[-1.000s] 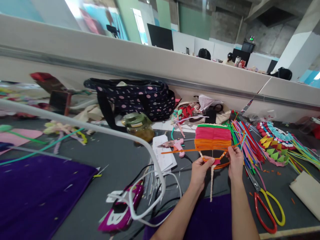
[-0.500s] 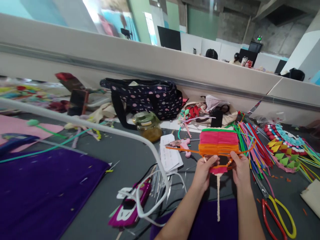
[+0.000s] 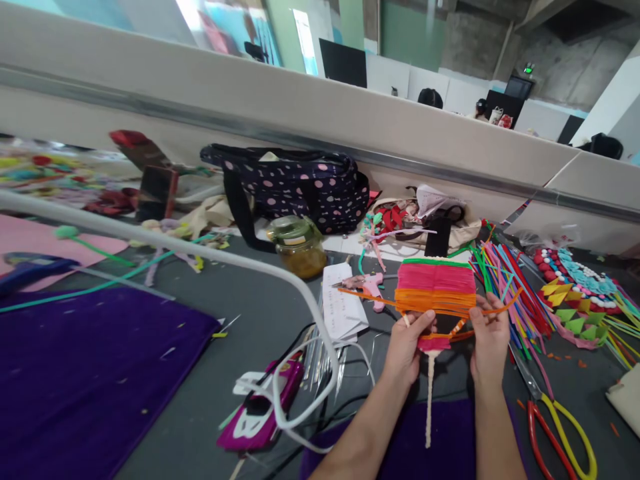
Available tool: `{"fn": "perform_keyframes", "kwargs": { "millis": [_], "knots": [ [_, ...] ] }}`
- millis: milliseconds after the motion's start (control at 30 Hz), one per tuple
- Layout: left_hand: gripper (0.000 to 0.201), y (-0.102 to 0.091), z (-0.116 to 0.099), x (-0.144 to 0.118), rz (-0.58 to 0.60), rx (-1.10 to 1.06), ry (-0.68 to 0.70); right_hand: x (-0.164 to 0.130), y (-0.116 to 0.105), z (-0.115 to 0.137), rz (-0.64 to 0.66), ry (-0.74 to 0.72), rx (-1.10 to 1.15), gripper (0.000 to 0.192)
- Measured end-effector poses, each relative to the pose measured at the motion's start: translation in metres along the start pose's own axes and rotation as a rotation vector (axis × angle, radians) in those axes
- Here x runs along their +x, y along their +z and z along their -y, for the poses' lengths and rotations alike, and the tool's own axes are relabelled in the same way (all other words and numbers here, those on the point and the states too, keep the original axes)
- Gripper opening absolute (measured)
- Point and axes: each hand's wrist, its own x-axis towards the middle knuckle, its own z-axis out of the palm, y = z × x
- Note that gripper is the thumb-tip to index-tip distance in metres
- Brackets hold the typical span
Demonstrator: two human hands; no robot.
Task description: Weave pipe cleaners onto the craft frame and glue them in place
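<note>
Both my hands hold up a woven pipe-cleaner panel (image 3: 434, 285), pink above and orange below with a green top edge. My left hand (image 3: 407, 347) grips its lower left corner, where a white fuzzy stem (image 3: 429, 393) hangs down. My right hand (image 3: 489, 337) pinches the lower right corner and a loose orange pipe cleaner (image 3: 503, 307) that sticks out to the right. Another orange strand (image 3: 363, 295) juts out to the left.
A bundle of coloured pipe cleaners (image 3: 505, 287) and red-and-yellow scissors (image 3: 560, 427) lie right. A pink glue gun (image 3: 367, 285), white paper (image 3: 340, 307), a jar (image 3: 296, 245) and a dotted bag (image 3: 295, 187) sit behind. Purple cloth (image 3: 85, 367) and a white tube (image 3: 165, 241) are left.
The view has drifted so the scene sits slightly further right and lower. My hands keep hold of the panel, and the right fingers have shifted a little along the orange strand.
</note>
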Motion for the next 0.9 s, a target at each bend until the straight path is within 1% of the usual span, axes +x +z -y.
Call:
{"fn": "perform_keyframes", "kwargs": {
  "millis": [100,133,167,200,233,267,300,367,400,467,500,567,633,900],
  "knots": [
    [0.024,-0.001,0.002,0.002,-0.012,0.011,0.001,0.007,-0.015,0.011,-0.249,-0.242,-0.172,0.050],
    [0.024,-0.002,0.002,0.002,-0.016,0.015,0.001,0.010,-0.020,0.017,-0.299,-0.313,-0.237,0.049],
    [0.024,-0.002,0.003,0.003,-0.017,0.022,0.002,0.013,-0.024,0.025,-0.321,-0.378,-0.314,0.047],
    [0.024,-0.002,0.003,0.002,-0.016,0.034,0.003,0.017,-0.026,0.033,-0.308,-0.437,-0.401,0.042],
    [0.024,-0.001,0.004,0.002,-0.013,0.049,0.006,0.022,-0.026,0.041,-0.245,-0.495,-0.501,0.035],
    [0.023,-0.001,0.004,0.001,-0.008,0.065,0.010,0.027,-0.024,0.050,-0.134,-0.552,-0.599,0.029],
    [0.023,0.000,0.005,0.000,0.001,0.083,0.016,0.032,-0.020,0.058,0.004,-0.604,-0.681,0.026],
    [0.023,0.001,0.006,-0.002,0.021,0.117,0.024,0.043,-0.005,0.070,0.301,-0.676,-0.811,0.028],
    [0.023,0.002,0.006,-0.003,0.030,0.130,0.026,0.049,0.004,0.073,0.407,-0.701,-0.865,0.030],
    [0.023,0.002,0.006,-0.004,0.045,0.151,0.025,0.057,0.020,0.076,0.572,-0.733,-0.970,0.031],
    [0.022,0.002,0.006,-0.004,0.051,0.160,0.023,0.060,0.027,0.076,0.626,-0.737,-1.017,0.030],
    [0.022,0.002,0.005,-0.004,0.058,0.175,0.023,0.063,0.036,0.074,0.674,-0.727,-1.078,0.028],
    [0.022,0.001,0.004,-0.004,0.060,0.176,0.019,0.064,0.039,0.071,0.682,-0.707,-1.083,0.027],
    [0.023,-0.001,0.004,-0.003,0.034,0.096,-0.019,0.059,0.041,0.066,0.732,-0.708,-0.995,0.027]
  ]
}}
